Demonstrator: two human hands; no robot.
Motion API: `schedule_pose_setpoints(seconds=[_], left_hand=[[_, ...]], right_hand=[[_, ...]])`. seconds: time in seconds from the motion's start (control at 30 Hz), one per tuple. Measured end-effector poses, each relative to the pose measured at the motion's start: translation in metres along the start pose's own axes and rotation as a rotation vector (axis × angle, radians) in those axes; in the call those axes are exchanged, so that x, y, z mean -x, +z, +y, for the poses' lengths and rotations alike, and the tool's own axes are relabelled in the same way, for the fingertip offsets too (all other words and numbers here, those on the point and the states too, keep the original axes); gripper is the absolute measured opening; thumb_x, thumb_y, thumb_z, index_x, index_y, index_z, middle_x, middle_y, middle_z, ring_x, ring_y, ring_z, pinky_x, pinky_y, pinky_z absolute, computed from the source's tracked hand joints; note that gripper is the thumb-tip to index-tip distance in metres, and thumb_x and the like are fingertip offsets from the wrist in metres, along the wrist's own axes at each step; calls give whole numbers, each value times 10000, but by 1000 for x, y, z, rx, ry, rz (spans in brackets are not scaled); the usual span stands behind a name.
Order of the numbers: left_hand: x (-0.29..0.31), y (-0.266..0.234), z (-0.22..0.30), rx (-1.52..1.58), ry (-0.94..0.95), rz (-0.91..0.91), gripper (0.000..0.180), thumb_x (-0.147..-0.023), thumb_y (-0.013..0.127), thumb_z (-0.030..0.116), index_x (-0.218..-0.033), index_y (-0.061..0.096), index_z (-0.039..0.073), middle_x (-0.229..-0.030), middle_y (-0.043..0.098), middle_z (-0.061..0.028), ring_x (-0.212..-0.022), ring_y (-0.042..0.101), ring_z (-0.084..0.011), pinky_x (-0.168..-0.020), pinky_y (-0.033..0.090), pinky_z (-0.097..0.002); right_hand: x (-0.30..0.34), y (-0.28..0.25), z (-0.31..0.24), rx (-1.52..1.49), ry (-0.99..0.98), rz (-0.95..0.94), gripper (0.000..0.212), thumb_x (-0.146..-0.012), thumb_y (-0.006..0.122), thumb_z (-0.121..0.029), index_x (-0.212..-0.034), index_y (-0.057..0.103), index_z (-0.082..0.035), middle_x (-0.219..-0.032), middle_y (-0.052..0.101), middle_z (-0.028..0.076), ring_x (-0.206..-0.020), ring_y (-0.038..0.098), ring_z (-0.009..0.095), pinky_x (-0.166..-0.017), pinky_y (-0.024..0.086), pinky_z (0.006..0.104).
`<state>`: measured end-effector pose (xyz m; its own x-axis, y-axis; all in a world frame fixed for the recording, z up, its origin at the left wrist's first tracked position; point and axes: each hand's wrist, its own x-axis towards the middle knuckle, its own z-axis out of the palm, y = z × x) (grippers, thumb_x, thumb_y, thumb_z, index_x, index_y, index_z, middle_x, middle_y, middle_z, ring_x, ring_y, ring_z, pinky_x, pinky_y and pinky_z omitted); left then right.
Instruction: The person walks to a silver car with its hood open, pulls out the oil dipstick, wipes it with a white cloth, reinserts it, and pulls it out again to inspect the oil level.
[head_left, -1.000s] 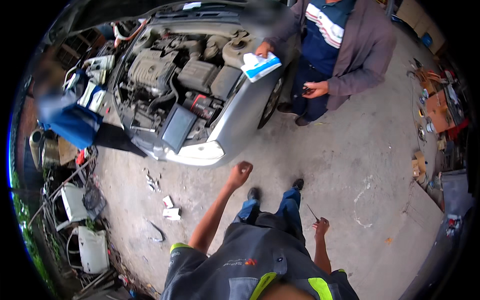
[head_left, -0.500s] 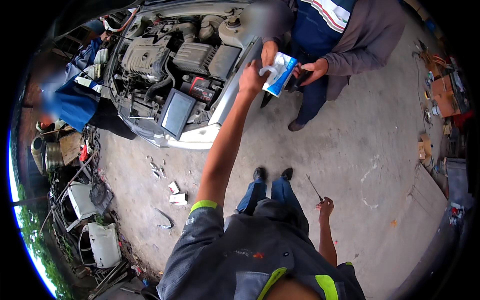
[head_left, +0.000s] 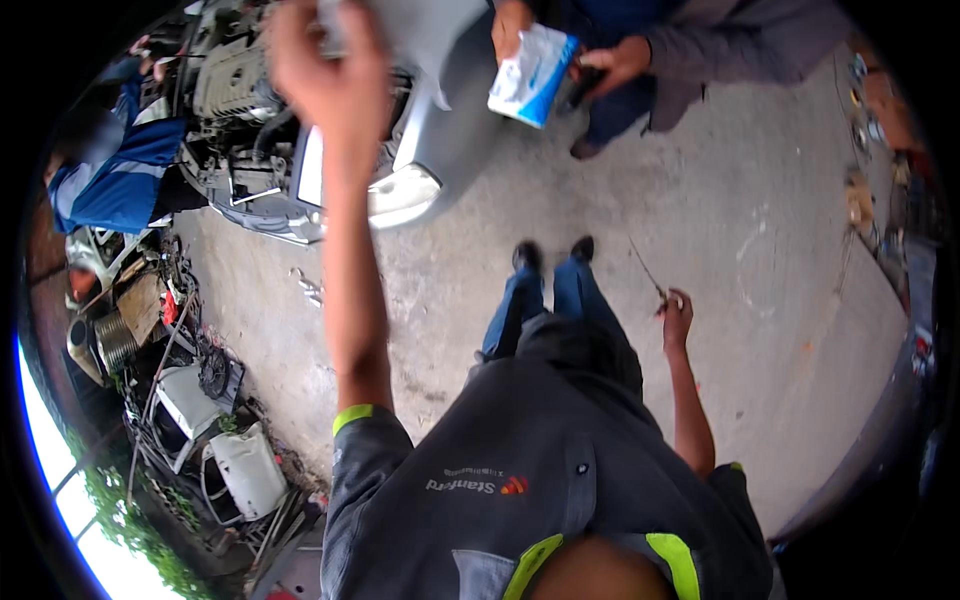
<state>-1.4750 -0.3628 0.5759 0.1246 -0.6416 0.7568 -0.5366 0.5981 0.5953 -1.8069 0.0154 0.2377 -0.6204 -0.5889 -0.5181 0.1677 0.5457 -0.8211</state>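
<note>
You stand on a grey concrete floor, and your dark grey shirt with yellow-green trim fills the lower middle. Ahead to your left is a silver car, its engine uncovered and partly hidden by your left forearm. At the upper right, beside the car, stands a co-worker with a grey-brown sleeve; over at the far left is another person in a blue jacket. Below that person, two pale door panels lie among scrap along the floor's edge.

Your left hand reaches up over the engine, blurred by motion, with the thumb apart from the nearest finger. A pale sheet shows just to its right; blur and the picture's edge hide the fingertips, so you cannot tell whether they grip it. The white-and-blue soft pack is held by the co-worker, to the right of your left hand and well apart from it.

Your right hand, low at your right side, is curled closed around one end of a thin rod, which slants up and to the left above the floor. Small pale pieces lie on the concrete near your left forearm.
</note>
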Motion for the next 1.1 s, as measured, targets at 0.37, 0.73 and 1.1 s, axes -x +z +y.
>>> schedule_pose_setpoints(seconds=[0.37, 0.73, 1.1], left_hand=[[331, -133, 21, 573, -1483, 44, 123, -836, 526, 138, -838, 549, 17, -823, 572, -34, -743, 506, -86, -646, 414, -229], [373, -138, 107, 1162, -1597, 835, 314, -888, 464, 255, -1022, 523, -22, -999, 595, -108, -926, 572, -206, -871, 436, -319], [418, -181, 82, 1028, -1343, 932, 247, -857, 589, 121, -1067, 555, -4, -984, 612, -55, -900, 582, -145, -803, 451, -268]], right_hand=[[113, 78, -135, -659, 390, -526, 126, -885, 432, -94, -984, 504, -67, -563, 278, -52, -524, 294, 84, -595, 303, 253], [164, 121, -125, -380, 526, -1022, 91, -899, 423, -93, -974, 471, -70, -566, 244, -39, -535, 273, 87, -582, 289, 260], [233, 160, -78, -91, 266, -1168, 86, -909, 405, -94, -973, 433, -44, -610, 299, -23, -545, 305, 93, -585, 337, 292]])
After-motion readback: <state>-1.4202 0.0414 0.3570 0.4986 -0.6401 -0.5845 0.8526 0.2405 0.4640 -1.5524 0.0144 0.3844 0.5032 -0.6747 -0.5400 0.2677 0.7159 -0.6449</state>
